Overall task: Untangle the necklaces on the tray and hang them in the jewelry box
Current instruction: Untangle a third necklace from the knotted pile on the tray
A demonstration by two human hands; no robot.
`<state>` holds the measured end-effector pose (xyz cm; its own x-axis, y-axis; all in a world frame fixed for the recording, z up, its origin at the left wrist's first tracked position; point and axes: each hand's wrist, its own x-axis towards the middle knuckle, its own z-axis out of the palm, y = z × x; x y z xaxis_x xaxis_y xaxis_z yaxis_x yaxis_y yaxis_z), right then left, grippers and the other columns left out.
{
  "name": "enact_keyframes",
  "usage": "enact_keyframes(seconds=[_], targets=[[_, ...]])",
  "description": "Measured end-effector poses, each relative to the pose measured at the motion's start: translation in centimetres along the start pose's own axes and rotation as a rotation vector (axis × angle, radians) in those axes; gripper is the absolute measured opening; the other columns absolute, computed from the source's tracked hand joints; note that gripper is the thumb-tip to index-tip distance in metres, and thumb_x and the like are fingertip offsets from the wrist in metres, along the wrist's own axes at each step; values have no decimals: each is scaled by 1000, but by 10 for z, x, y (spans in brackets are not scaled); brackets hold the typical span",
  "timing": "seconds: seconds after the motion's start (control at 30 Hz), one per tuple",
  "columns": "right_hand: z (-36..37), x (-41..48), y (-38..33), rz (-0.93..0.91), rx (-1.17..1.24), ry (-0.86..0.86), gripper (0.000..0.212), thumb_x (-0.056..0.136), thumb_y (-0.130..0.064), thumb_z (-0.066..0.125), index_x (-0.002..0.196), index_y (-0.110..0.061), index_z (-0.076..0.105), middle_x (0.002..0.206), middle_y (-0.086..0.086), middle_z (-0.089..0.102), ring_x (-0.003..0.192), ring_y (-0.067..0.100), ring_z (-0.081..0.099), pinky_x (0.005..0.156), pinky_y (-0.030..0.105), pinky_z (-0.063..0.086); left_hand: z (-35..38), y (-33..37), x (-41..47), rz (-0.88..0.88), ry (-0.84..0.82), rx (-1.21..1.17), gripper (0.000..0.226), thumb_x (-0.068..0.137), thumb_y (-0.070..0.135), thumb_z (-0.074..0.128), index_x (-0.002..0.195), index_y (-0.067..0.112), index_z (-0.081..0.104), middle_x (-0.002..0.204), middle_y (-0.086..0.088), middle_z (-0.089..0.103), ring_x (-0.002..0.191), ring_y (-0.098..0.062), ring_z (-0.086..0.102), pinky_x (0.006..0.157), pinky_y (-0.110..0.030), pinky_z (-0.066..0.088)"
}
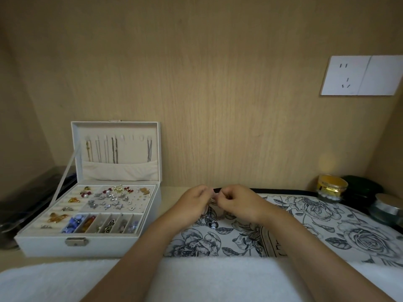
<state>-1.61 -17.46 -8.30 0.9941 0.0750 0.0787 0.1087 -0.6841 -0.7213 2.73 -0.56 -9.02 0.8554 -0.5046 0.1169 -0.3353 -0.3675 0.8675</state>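
Note:
My left hand (192, 202) and my right hand (237, 201) meet above the far edge of the floral-patterned tray (316, 232). Both pinch a thin silver necklace (210, 217) between their fingertips. Its chain hangs down from the fingers to a dark round pendant resting on the tray. A white jewelry box (98, 243) stands open at the left. Several necklaces (114, 150) hang from the hooks inside its raised lid, and its lower trays hold earrings and beads.
A white towel (207, 277) lies along the front edge. Gold-lidded and dark jars (332, 187) stand at the back right beside the tray. A dark case (32, 192) sits left of the box. A wall socket (359, 75) is on the wooden back panel.

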Motion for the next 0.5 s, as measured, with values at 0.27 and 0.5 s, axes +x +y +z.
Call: enact_keyframes(seconds=[0.27, 0.5], targets=[[-6, -1, 6, 9, 333, 11, 15, 98, -19, 63, 96, -6, 70, 65, -5, 63, 56, 3, 55, 58, 16, 43, -12, 0, 5, -163, -101, -843, 23, 85, 35, 59, 77, 14, 57, 81, -1, 59, 81, -16, 55, 94, -37, 47], [-10, -3, 8, 100, 362, -12, 14, 85, -18, 78, 98, -16, 76, 86, 6, 76, 74, 7, 67, 73, 17, 52, -18, 7, 6, -127, -29, -779, 27, 102, 37, 46, 80, 22, 45, 61, 9, 42, 59, -10, 38, 86, -32, 35]])
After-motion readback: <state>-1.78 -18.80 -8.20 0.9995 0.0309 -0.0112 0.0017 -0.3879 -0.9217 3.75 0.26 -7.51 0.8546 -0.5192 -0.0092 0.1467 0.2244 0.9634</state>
